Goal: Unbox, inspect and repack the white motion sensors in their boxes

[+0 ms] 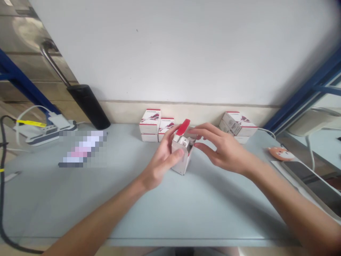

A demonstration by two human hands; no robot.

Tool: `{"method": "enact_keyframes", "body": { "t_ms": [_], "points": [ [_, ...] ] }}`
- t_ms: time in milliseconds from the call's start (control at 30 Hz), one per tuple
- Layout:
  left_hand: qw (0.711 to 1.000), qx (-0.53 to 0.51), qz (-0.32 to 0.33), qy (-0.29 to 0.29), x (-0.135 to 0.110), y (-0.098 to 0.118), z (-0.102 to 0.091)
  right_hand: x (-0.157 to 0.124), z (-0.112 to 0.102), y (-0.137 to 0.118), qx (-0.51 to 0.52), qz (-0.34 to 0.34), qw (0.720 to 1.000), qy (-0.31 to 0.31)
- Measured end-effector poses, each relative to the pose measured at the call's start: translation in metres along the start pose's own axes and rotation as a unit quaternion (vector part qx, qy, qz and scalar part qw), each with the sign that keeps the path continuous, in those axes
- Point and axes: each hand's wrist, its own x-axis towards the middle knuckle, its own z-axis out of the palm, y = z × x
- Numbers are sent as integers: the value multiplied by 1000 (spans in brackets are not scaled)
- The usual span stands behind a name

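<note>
Nearby, stacked boxes (pixel 150 126), black cylinder (pixel 88 106), left hand (pixel 162 160) gripping opened box (pixel 181 166), right hand (pixel 222 147) half-spread at its rim

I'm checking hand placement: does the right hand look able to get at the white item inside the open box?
Probably yes: the right hand is at the rim of the open box, the red flap stands raised, and the white item shows. The left hand holds the box.

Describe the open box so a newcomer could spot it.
Find the grey-blue desk below the white wall. Near its middle, the left hand holds a small white box, the right hand at its top. Unlike the closed boxes behind, it is open, a red flap sticking up.
</note>
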Motion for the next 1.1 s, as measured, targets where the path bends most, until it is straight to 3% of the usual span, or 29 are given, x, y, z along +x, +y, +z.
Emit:
{"method": "enact_keyframes", "body": {
  "t_ms": [100, 233, 333, 433, 567, 667, 733, 800, 900, 1033, 1100],
  "points": [
    [1000, 21, -8, 17, 1, -6, -5, -6, 15, 8, 82, 26, 995, 50],
    [997, 6, -71, 41, 4, -8, -10, -12, 36, 7, 186, 34, 973, 129],
    [992, 30, -112, 41, 4, -5, -11, -17, 43, 0, 196, 9, 971, 133],
    [989, 101, -109, 14, 3, 3, -8, -22, 41, -4, 172, 3, 975, 143],
    [986, 152, -74, -14, 2, 8, -2, -24, 39, -7, 229, -8, 962, 148],
    [983, 174, -52, 5, 2, 5, -2, -22, 44, -10, 301, 62, 930, 203],
    [982, 186, -26, 36, 2, 2, -5, -20, 47, -11, 296, 96, 918, 247],
    [978, 201, 14, 48, 2, 0, -10, -19, 47, -12, 252, 85, 929, 257],
    [968, 240, 73, 13, 1, -1, -18, -19, 42, -9, 198, 40, 951, 234],
    [924, 345, 156, -47, 2, -5, -22, -20, 40, 0, 144, -38, 974, 170],
    [905, 375, 195, -57, 5, -10, -22, -21, 43, 5, 71, -79, 978, 179]
  ]
}}
